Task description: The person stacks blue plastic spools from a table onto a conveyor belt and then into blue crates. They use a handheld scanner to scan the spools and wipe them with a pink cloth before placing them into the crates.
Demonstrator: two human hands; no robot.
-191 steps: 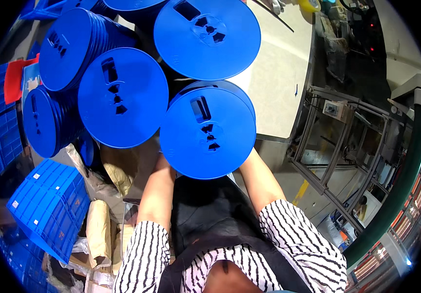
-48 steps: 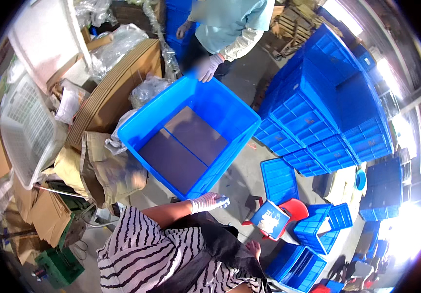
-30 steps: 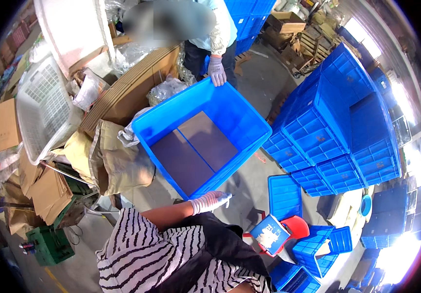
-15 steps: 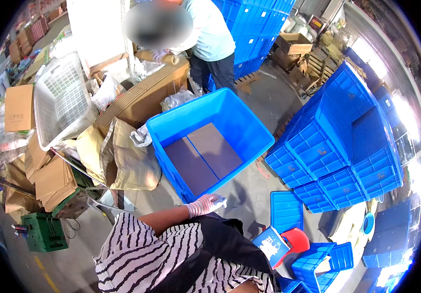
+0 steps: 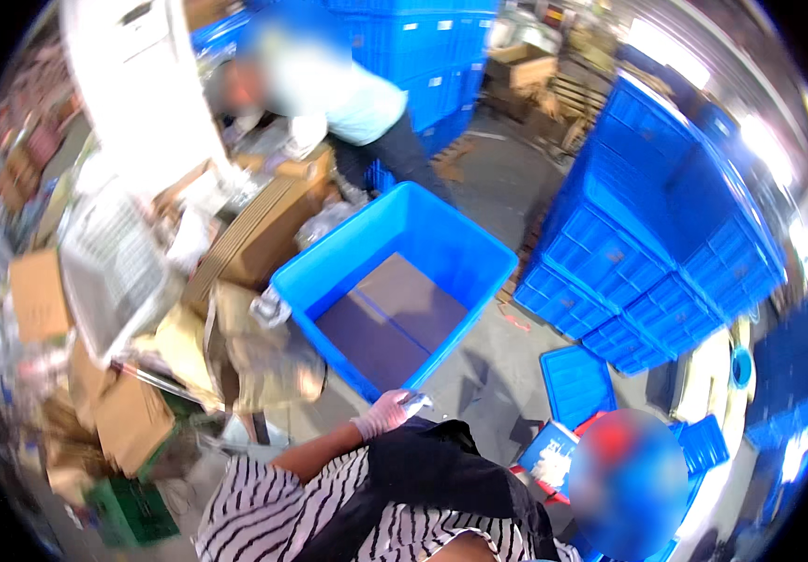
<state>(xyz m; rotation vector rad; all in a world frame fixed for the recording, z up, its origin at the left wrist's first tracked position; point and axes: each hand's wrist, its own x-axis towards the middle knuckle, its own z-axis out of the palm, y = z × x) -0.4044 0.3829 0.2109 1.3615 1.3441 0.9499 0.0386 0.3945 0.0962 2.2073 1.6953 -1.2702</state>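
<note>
My left hand (image 5: 383, 415), in a pale knitted glove, is in front of my body by the near corner of a large blue plastic crate (image 5: 329, 361). Its fingers are closed around a small whitish, shiny thing (image 5: 415, 404) too blurred to name. Whether the hand touches the crate's rim, I cannot tell. On the crate's bottom two flat brown cardboard pieces (image 5: 406, 290) lie side by side with a thin blue gap between them. My right hand does not show.
Stacked blue crates (image 5: 601, 253) stand to the right. A co-worker (image 5: 362, 103) bends over cardboard behind the crate. At left are a white mesh basket (image 5: 118, 258), a woven sack (image 5: 259, 347) and a green metal box (image 5: 132, 510). A blue lid (image 5: 577, 384) lies at right.
My view has shifted, and the picture is more blurred. The co-worker has bent lower and further left. My left hand stays closed near the crate's near corner.
</note>
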